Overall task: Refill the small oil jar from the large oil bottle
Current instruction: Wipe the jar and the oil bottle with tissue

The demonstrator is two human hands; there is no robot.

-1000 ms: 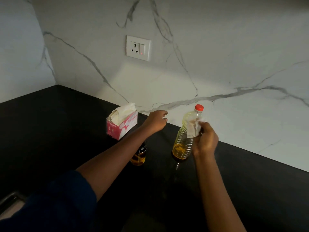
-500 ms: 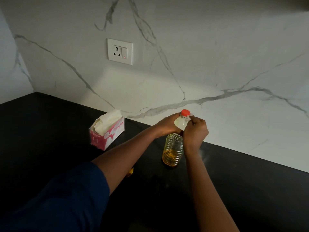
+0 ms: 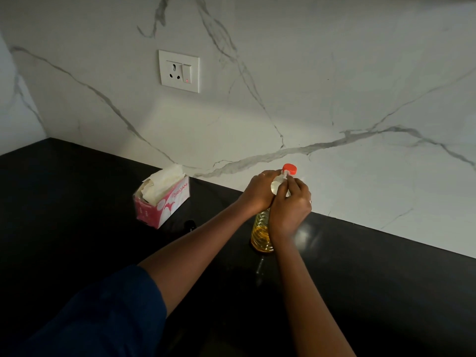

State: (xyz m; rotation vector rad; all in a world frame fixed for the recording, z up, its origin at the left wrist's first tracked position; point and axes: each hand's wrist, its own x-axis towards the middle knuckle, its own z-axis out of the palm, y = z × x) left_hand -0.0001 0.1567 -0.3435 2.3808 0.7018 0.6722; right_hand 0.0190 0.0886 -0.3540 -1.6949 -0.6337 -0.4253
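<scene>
Red cap (image 3: 289, 168) sits directly above both grips on the upright large oil bottle (image 3: 261, 234), near the back edge of the desk (image 3: 386, 279): left hand (image 3: 258, 190) clasps its shoulder, right hand (image 3: 289, 203) wraps the neck, fingertips just under the cap and nearer it.

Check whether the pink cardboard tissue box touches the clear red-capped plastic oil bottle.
Apart. The head view shows a stretch of black countertop between the pink cardboard tissue box and the clear red-capped plastic oil bottle.
</scene>
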